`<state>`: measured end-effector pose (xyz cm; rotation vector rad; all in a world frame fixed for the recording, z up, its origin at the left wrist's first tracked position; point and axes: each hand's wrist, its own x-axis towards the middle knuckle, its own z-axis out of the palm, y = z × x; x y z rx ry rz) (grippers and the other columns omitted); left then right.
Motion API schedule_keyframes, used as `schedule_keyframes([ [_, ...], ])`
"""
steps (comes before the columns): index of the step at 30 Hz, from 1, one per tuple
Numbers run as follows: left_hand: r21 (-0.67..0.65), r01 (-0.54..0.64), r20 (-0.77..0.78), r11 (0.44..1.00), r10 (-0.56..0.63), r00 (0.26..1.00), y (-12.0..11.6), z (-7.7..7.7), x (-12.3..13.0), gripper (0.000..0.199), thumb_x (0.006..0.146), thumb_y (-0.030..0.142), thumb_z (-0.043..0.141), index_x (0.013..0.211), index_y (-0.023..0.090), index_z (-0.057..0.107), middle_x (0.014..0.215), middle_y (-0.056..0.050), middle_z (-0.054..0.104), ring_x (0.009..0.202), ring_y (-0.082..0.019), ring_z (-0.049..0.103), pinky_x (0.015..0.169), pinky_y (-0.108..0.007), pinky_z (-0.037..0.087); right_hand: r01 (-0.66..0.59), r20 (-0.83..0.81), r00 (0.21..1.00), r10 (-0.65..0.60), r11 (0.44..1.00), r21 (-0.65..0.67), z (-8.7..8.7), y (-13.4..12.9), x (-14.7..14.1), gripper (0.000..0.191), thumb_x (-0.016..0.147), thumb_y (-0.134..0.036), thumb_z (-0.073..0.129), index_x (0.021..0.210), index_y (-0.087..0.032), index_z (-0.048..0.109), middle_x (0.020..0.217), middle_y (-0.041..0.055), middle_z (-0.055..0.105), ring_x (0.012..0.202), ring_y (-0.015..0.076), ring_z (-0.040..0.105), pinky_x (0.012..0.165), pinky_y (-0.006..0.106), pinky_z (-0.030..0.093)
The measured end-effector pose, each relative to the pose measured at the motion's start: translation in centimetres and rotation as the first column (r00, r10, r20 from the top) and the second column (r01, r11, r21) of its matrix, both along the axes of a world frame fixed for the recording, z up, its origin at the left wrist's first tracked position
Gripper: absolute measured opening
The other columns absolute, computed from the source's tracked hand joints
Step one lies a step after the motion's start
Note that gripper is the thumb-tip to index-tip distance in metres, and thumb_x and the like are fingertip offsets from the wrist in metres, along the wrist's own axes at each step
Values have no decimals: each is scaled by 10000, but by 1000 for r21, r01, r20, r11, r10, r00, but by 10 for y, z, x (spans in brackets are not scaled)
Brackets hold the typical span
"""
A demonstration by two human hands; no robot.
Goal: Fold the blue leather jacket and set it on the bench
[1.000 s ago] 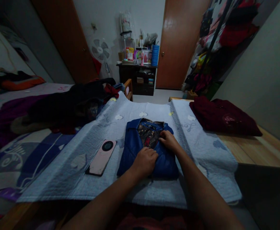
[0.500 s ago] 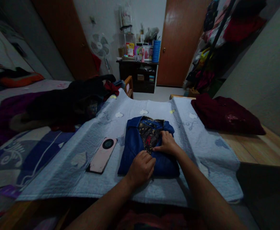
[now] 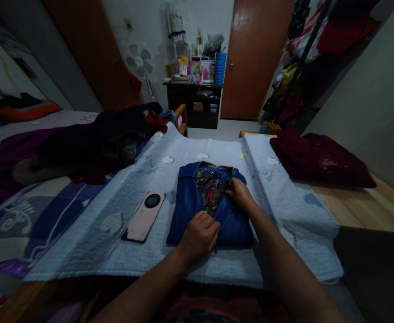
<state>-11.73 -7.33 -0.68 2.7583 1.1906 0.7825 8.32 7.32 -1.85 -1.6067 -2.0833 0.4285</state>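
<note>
A folded blue jacket (image 3: pixel 186 202) lies flat, collar facing away from me, its dark patterned lining showing in the V-shaped neck with a red mark on it. My left hand (image 3: pixel 201 234) is closed on the front of the jacket at the bottom of the V, fingers curled. Higher up, my right hand (image 3: pixel 240 194) pinches the right edge of the neck opening near the collar. Left of the jacket rests a pink phone (image 3: pixel 142 220) with a round black camera ring.
A light blue quilted cloth (image 3: pixel 183 150) lies under the jacket. Folded maroon clothing (image 3: pixel 321 159) sits on a wooden surface (image 3: pixel 338 208) at right. Dark clothes (image 3: pixel 82 139) are heaped at left. Farther back stand a fan (image 3: pixel 139 60) and a black cabinet (image 3: pixel 177 107).
My right hand has moved up along the neck edge towards the collar, and its thumb has drawn in from the lining. My left hand has stayed in place.
</note>
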Motion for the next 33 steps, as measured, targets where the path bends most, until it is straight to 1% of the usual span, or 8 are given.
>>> schedule_keyframes([
  [3, -31, -7, -13, 999, 7, 1000, 0, 1, 0, 149, 883, 149, 506, 981, 181, 614, 900, -63, 633, 899, -224, 579, 937, -439, 451, 18, -12, 1000, -17, 1000, 9, 4, -2, 3, 146, 773, -121, 577, 775, -214, 464, 782, -1, 552, 763, 167, 525, 705, 280, 384],
  [5, -52, -22, -14, 998, 21, 1000, -1, 1, 0, 168, 863, 143, 532, 1006, 181, 611, 1007, -80, 641, 1002, -238, 576, 980, -442, 434, -15, -1, 1000, 15, 1000, -10, 7, -7, 5, 117, 788, -173, 600, 818, -207, 492, 818, 14, 562, 783, 177, 533, 724, 289, 400],
  [6, -56, -31, -10, 998, 30, 999, -1, 1, 0, 185, 853, 136, 543, 1020, 180, 608, 1093, -91, 635, 1076, -247, 561, 1007, -442, 419, -43, 10, 999, 43, 999, -18, 9, -11, 6, 159, 781, -232, 642, 860, -201, 508, 856, 26, 568, 807, 187, 538, 737, 298, 411],
  [9, -56, -36, 5, 998, 36, 999, -2, -2, 1, 227, 842, 118, 546, 1055, 182, 595, 1269, -94, 595, 1202, -251, 519, 1065, -448, 373, -104, 57, 993, 104, 995, -11, 12, -27, 4, 516, 672, -448, 774, 1032, -177, 522, 999, 77, 563, 942, 242, 539, 820, 346, 436],
  [12, -80, -28, -8, 996, 28, 1000, -2, -4, 2, 245, 845, 122, 546, 1078, 185, 585, 1231, -80, 626, 1161, -240, 550, 1069, -453, 361, -108, 123, 987, 107, 994, -2, 13, -43, -4, 739, 595, -552, 804, 1143, -163, 498, 1093, 119, 538, 1058, 297, 510, 896, 395, 425],
  [16, -101, -32, -38, 994, 28, 999, -2, -4, 2, 219, 848, 127, 548, 1053, 192, 591, 1099, -63, 664, 1055, -225, 579, 1048, -444, 372, -80, 211, 974, 83, 997, -22, 10, -53, -18, 842, 524, -572, 828, 1161, -138, 490, 1129, 161, 510, 1101, 346, 482, 916, 429, 414],
  [21, -105, -44, -51, 994, 39, 998, -2, -3, 4, 167, 855, 121, 538, 995, 193, 594, 990, -46, 663, 975, -211, 577, 1037, -433, 374, -92, 263, 961, 82, 995, 25, 7, -53, -26, 872, 512, -590, 815, 1169, -134, 468, 1112, 164, 510, 1083, 361, 480, 909, 455, 411],
  [33, -117, -33, -42, 993, 29, 999, -2, -4, 3, 203, 840, 129, 564, 1029, 199, 592, 1062, -64, 667, 1011, -229, 584, 1039, -453, 371, -37, 232, 972, 30, 999, 26, 3, -34, -14, 729, 557, -464, 816, 1104, -144, 456, 1086, 150, 518, 1049, 335, 494, 885, 436, 421],
])
